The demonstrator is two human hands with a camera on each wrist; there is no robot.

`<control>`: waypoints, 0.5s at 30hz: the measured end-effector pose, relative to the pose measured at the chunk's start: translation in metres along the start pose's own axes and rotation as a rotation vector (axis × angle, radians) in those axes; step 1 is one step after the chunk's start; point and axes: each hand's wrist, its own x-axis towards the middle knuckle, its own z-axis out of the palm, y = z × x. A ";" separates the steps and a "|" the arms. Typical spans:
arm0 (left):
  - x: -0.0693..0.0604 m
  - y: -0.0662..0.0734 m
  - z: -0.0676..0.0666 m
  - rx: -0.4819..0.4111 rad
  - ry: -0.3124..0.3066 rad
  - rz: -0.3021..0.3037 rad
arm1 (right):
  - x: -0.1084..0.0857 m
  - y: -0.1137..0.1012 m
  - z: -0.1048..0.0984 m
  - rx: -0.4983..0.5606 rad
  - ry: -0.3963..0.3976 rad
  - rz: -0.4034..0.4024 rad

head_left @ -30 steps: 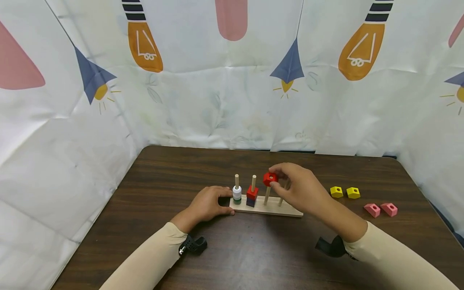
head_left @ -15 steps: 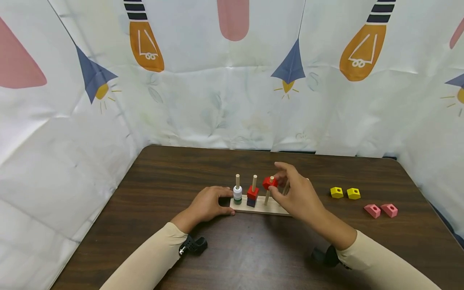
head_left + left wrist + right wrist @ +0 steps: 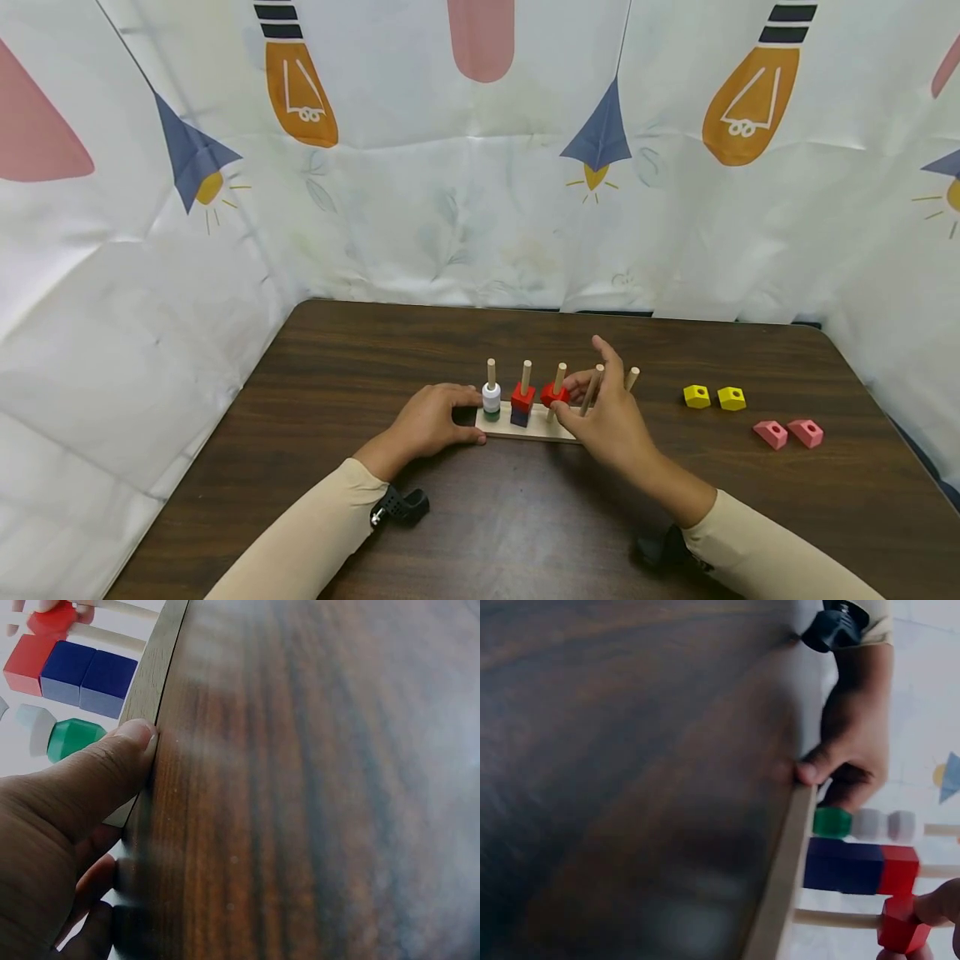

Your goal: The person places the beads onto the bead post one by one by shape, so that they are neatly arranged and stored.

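Observation:
My left hand (image 3: 429, 422) grips the left end of a pale wooden peg board (image 3: 538, 427), its thumb (image 3: 124, 761) along the near edge. On the third peg, partway down, is a red faceted block (image 3: 555, 395), pinched between thumb and fingers of my right hand (image 3: 617, 425); bare peg shows beneath this red block (image 3: 901, 924) in the right wrist view. The first peg carries white pieces (image 3: 491, 397) over a green one (image 3: 73, 738). A red cube (image 3: 522, 398) tops two dark blue cubes (image 3: 843, 865) on the second. The two right-hand pegs hold no blocks.
Two yellow blocks (image 3: 697, 397) lie right of the board on the brown table (image 3: 480, 533), with two pink blocks (image 3: 770, 434) nearer the right edge. A patterned white curtain (image 3: 450, 225) hangs behind the table.
The red block has gone down along the third peg from its top, with my right hand lowering alongside it. My left hand has stayed at the board's end.

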 end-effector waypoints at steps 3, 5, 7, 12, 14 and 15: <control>0.000 0.000 0.000 0.001 0.001 -0.002 | -0.002 0.005 0.006 0.025 -0.016 0.043; 0.001 0.000 -0.001 -0.002 0.002 -0.008 | -0.002 0.008 0.009 0.033 -0.024 0.060; 0.000 0.001 -0.001 -0.006 0.003 -0.012 | -0.003 0.011 0.012 0.030 -0.031 0.068; 0.001 0.001 -0.002 -0.004 -0.001 -0.015 | -0.004 0.015 0.015 0.017 -0.053 0.089; 0.001 0.001 -0.002 -0.001 -0.004 -0.016 | -0.004 0.016 0.015 0.018 -0.065 0.103; 0.001 0.001 -0.002 -0.001 -0.004 -0.015 | -0.004 0.016 0.015 0.018 -0.072 0.110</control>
